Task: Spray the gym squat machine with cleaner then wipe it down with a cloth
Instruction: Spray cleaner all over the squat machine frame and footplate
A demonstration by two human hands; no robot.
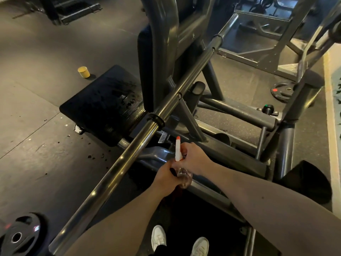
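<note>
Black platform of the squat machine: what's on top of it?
Wet droplets speckle the black platform, densest toward its far right. Its right edge is hidden behind the upright frame and the steel bar, so anything there cannot be seen.

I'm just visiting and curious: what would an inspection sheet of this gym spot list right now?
Surface: black flat pad of the grey steel squat machine, speckled with droplets; grey rubber floor spotted beside it.
Job's things: clear spray bottle with white-and-orange head; no cloth seen.
Clutter: yellow cylinder on the floor; black round weight plate at lower left.
Grips: left hand holds the bottle's body; right hand grips its head.
Cables: nothing seen.
Surroundings: long shiny steel bar; other dark gym frames; white shoes.
</note>
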